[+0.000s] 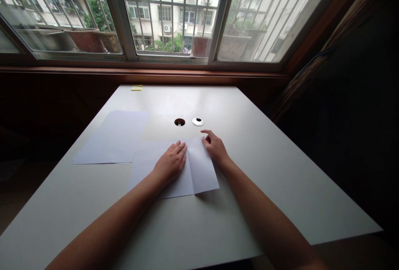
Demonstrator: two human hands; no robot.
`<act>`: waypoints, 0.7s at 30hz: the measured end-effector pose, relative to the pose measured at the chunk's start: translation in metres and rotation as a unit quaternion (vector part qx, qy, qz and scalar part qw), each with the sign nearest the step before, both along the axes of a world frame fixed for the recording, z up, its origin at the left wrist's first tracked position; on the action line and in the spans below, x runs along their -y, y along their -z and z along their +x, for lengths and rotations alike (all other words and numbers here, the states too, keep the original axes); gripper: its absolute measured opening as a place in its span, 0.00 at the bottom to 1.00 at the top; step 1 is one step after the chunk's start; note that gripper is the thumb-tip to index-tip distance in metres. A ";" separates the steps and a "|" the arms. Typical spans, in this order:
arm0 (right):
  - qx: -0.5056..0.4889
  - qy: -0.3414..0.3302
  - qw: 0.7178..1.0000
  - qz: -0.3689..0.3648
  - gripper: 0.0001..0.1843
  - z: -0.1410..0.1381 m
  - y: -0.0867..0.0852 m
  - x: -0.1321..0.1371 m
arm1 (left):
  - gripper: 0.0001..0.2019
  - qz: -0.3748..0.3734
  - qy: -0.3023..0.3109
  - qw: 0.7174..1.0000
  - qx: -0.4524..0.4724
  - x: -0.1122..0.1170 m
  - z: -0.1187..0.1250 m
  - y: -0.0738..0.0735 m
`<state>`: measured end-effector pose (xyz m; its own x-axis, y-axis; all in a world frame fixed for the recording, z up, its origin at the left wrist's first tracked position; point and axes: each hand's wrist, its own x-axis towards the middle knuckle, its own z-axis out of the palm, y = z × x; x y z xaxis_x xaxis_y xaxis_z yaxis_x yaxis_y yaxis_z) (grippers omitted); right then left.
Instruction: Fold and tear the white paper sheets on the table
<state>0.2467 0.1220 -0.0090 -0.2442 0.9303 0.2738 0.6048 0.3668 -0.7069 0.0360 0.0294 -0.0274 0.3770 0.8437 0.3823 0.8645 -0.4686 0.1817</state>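
A white sheet of paper [199, 170] lies on the white table [280, 170] in front of me, with a fold line running down it and its right part slightly raised. My left hand [171, 163] lies flat on the sheet beside the fold, fingers together and stretched out. My right hand [214, 146] rests on the sheet's far right corner, fingers curled, the index finger pointing left along the top edge.
A second white sheet [114, 137] lies flat to the left. Behind the hands are a round cable hole [179, 122] and its loose cap [197, 121]. A yellow sticky pad [136, 88] sits at the far edge under the barred window [174, 16]. Dark floor surrounds the table.
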 end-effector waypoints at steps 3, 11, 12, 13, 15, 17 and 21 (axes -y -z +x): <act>0.012 -0.004 1.000 0.005 0.21 0.001 0.001 0.000 | 0.21 -0.005 -0.001 1.000 0.002 0.000 0.000 -0.001; 0.046 -0.016 0.999 -0.008 0.19 0.006 0.004 0.001 | 0.21 -0.010 -0.005 1.000 -0.005 0.001 0.000 -0.004; 0.046 -0.018 0.999 -0.009 0.19 0.007 0.005 0.000 | 0.21 -0.009 -0.005 1.000 -0.006 0.001 0.000 -0.003; 0.044 -0.020 0.999 -0.010 0.19 0.007 0.005 0.000 | 0.21 -0.009 -0.005 1.000 -0.007 0.001 0.000 -0.003; 0.039 -0.023 0.999 -0.013 0.18 0.009 0.006 0.000 | 0.21 -0.007 -0.002 1.000 -0.006 0.001 -0.001 -0.002; 0.034 -0.026 0.999 -0.016 0.18 0.011 0.006 0.001 | 0.21 -0.005 0.000 1.000 -0.004 0.001 -0.001 -0.002; 0.013 -0.025 0.999 -0.038 0.17 0.014 0.003 0.002 | 0.21 -0.003 -0.001 1.000 -0.004 0.001 -0.001 -0.002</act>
